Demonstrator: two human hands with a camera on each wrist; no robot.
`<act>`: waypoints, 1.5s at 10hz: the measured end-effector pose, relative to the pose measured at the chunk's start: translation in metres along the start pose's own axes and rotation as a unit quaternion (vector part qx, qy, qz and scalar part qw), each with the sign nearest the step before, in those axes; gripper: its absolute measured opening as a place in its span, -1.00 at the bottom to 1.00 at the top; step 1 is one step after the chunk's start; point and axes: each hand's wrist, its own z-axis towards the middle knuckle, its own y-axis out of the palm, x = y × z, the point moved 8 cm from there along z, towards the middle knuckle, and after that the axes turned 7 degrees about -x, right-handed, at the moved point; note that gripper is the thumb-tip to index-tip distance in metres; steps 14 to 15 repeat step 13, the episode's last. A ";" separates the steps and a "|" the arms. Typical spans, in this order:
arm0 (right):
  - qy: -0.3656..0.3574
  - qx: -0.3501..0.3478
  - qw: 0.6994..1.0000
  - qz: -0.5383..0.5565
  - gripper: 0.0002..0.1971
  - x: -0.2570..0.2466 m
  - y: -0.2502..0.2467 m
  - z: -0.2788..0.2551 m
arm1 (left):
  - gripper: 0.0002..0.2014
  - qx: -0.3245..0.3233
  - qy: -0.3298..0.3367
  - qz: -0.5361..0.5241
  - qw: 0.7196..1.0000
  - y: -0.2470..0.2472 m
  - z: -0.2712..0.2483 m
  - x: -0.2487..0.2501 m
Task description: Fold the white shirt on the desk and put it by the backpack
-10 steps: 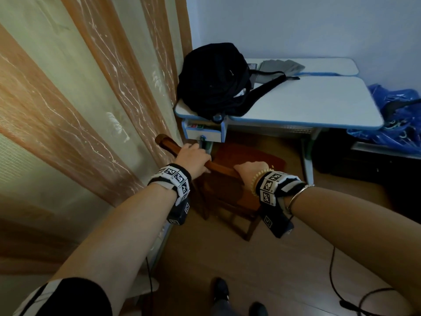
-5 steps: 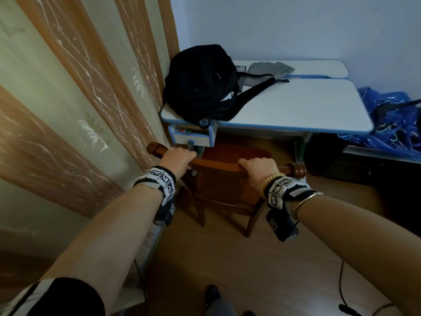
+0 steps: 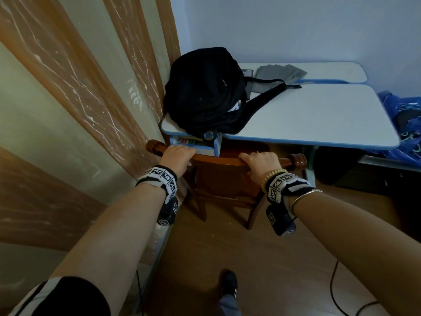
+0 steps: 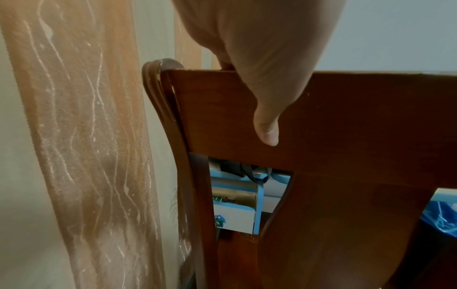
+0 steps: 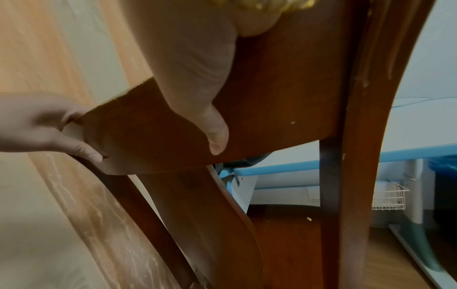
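Note:
A black backpack (image 3: pixel 202 90) slumps on the left end of the white, blue-edged desk (image 3: pixel 319 115). Behind it lies a folded pale grey garment (image 3: pixel 276 75), partly under a backpack strap. Both my hands grip the top rail of a brown wooden chair (image 3: pixel 218 159) that stands in front of the desk. My left hand (image 3: pixel 177 156) holds the rail's left end and my right hand (image 3: pixel 259 160) holds it near the right end. In the wrist views the left thumb (image 4: pixel 267 125) and the right thumb (image 5: pixel 215 133) press on the near face of the backrest; the fingers are hidden over the top.
A beige and orange curtain (image 3: pixel 91 87) hangs close on the left, touching the chair. A blue plastic bag (image 3: pixel 405 119) sits right of the desk. A small drawer unit (image 3: pixel 196 144) hangs under the desk. A black cable (image 3: pixel 335 293) runs across the wooden floor; my shoe (image 3: pixel 229 283) is below.
The chair has swung round from an angle to face the desk squarely, and its right rail end has come into view. Both hands have kept their hold on the rail.

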 end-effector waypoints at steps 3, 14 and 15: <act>-0.001 0.018 1.000 0.003 -0.53 0.011 -0.024 0.085 | -0.85 -0.002 -0.011 0.001 1.000 -0.008 0.074 -0.050; 0.024 0.111 0.939 0.326 -0.36 0.064 -0.059 0.088 | -0.88 0.027 -0.032 -0.034 0.999 -0.015 0.125 -0.072; 0.024 0.111 0.939 0.326 -0.36 0.064 -0.059 0.088 | -0.88 0.027 -0.032 -0.034 0.999 -0.015 0.125 -0.072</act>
